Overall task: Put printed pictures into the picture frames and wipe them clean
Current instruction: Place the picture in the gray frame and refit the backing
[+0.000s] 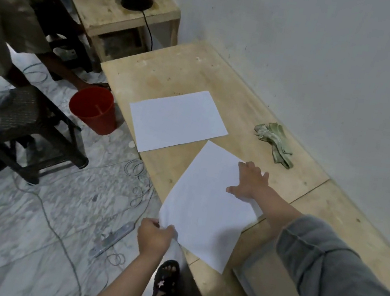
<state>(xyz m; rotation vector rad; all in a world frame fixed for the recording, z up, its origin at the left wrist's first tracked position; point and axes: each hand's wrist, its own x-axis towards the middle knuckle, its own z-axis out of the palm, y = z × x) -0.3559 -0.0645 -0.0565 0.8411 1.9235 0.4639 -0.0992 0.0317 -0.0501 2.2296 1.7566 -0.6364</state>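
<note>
White paper is what I am handling: my left hand is pinching the near corner of the nearer white printed sheet, lifting it off the pale wooden surface, while my right hand is lying spread and flat on its far edge, probably steadying it. A second white sheet is lying flat farther off. At far right the crumpled green cloth is waiting, likely for wiping. Near right, a grey-edged picture frame is showing partly.
</note>
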